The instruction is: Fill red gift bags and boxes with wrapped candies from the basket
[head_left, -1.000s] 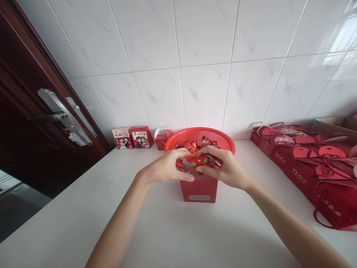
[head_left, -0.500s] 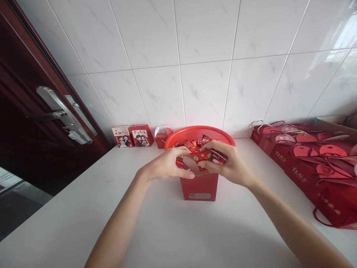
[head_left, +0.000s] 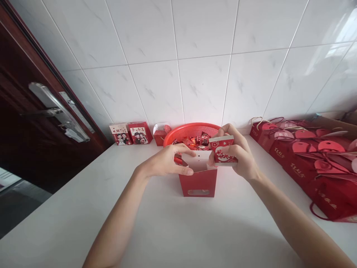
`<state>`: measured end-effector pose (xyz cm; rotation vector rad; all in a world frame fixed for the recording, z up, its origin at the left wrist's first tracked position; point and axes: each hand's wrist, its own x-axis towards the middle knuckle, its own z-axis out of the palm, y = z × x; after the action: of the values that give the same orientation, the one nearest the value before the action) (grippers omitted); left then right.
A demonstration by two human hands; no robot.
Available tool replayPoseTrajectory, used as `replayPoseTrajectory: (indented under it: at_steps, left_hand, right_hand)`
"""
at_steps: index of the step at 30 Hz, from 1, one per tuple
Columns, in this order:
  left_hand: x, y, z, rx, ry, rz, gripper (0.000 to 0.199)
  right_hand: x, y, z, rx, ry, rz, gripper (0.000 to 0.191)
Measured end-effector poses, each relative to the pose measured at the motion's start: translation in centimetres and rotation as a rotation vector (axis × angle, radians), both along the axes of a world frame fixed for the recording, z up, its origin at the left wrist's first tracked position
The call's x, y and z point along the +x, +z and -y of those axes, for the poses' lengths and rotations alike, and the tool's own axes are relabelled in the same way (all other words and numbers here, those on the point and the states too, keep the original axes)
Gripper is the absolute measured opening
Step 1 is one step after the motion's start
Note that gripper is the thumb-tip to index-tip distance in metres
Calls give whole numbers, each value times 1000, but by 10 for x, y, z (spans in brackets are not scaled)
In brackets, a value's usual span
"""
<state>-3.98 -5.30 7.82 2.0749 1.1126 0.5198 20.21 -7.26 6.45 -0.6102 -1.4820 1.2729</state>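
Observation:
A red paper gift box (head_left: 198, 181) stands upright on the white counter, its top open and its pale inside showing. My left hand (head_left: 163, 162) steadies it from the left, thumb along the front rim and fingers toward the back rim. Pinched in my right hand (head_left: 245, 158) is a small red snack packet (head_left: 222, 143) with white edges and printed characters. The packet is above the box's right rim. Right behind the box, a red plastic basket (head_left: 192, 128) holds several wrapped sweets (head_left: 205, 138), partly hidden by my hands.
Two cards or small boxes with cartoon couples (head_left: 139, 134) lean against the tiled wall (head_left: 206, 85). A small red box (head_left: 159, 137) is left of the basket. Rows of red gift bags (head_left: 295, 160) fill the right side. A dark door (head_left: 25, 96) is at the left.
A red packet with green spots, seen over the box's opening, is gone from view. My right hand has moved right and up and now shows a different face of packaging. My left hand stays put.

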Motion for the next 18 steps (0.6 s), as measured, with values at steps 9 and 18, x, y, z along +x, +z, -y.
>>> replayPoseTrajectory:
  at_steps: [9, 18]
  left_hand:
    - [3, 3, 3, -62, 39, -14, 53]
    - [5, 1, 1, -8, -24, 50, 34]
  right_hand:
    - [-13, 1, -2, 101, -121, 81, 17]
    - [-22, -16, -9, 164, -86, 247, 16]
